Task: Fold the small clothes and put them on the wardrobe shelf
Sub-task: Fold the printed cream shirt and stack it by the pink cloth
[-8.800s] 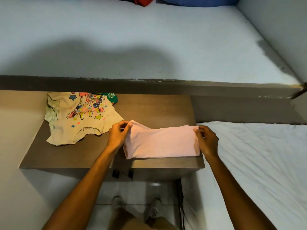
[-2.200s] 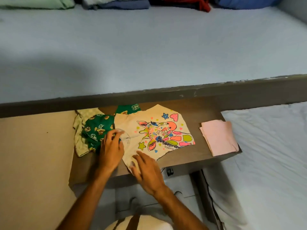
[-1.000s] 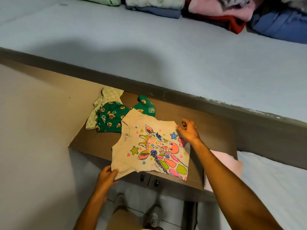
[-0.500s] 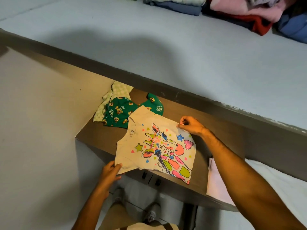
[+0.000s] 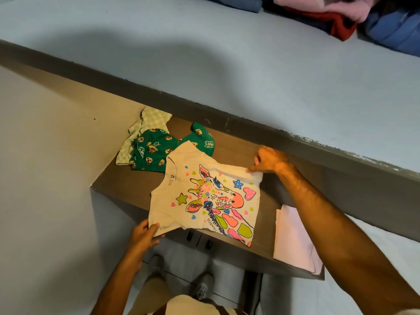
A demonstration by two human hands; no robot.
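Cream cotton child's T-shirt with a bright giraffe print (image 5: 204,198) lies spread flat, print up, in the middle of the frame on a brown wooden shelf board (image 5: 231,146), its lower hem corner hanging just past the board's near edge. The left hand (image 5: 143,235), at lower centre, pinches the shirt's near sleeve corner between thumb and fingers, right at that front edge; the right hand (image 5: 270,161), right of centre, pinches the far corner against the board, close under the dark grey ledge (image 5: 341,153) that runs diagonally across the frame. To the upper left of the shirt, and partly under its neckline, sits a crumpled green patterned garment (image 5: 154,148) on top of a pale checked cloth (image 5: 145,126), filling the board's left end up to its corner. At the right end a folded pale pink garment (image 5: 293,242) lies apart from the shirt, its corner over the front edge, with bare wood between the two. Beyond the ledge a wide pale blue surface (image 5: 227,64) stretches open, with stacked clothes (image 5: 341,17) only at the upper right. Compared with half a second before, both hands grip the same corners and the shirt is pulled slightly flatter.
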